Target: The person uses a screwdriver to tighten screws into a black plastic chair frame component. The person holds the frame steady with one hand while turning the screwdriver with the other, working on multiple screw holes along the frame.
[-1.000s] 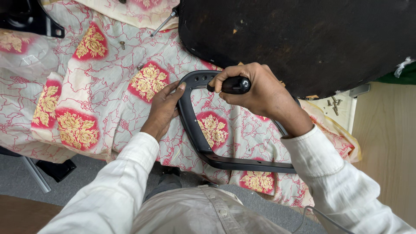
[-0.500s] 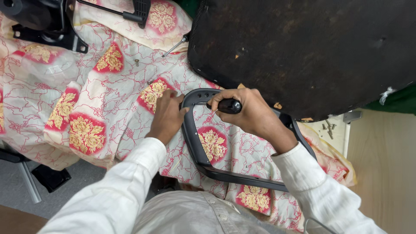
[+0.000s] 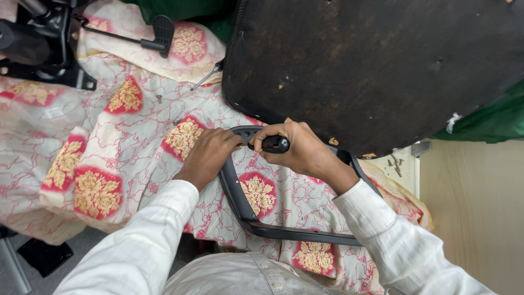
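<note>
Your right hand (image 3: 303, 153) is clamped on the screwdriver (image 3: 273, 144); your left hand (image 3: 210, 155) fingers pinch the black armrest (image 3: 234, 191), apparently at its tip.

A work surface is covered by a cream cloth (image 3: 136, 142) printed with thin red lines and red patches bearing yellow flowers; it is rumpled and hangs over the near edge. Directly on the cloth a dark grey curved armrest frame (image 3: 256, 218) is laid, and a large black chair seat (image 3: 376, 71) — underside up — is rested across the far right. A black metal chair mechanism (image 3: 43, 43) with a lever is placed at the far left. A thin screwdriver (image 3: 206, 76) and a small screw (image 3: 159, 99) are seen on the cloth between them. Green fabric (image 3: 486, 120) is visible beneath the seat — at the right edge.
</note>
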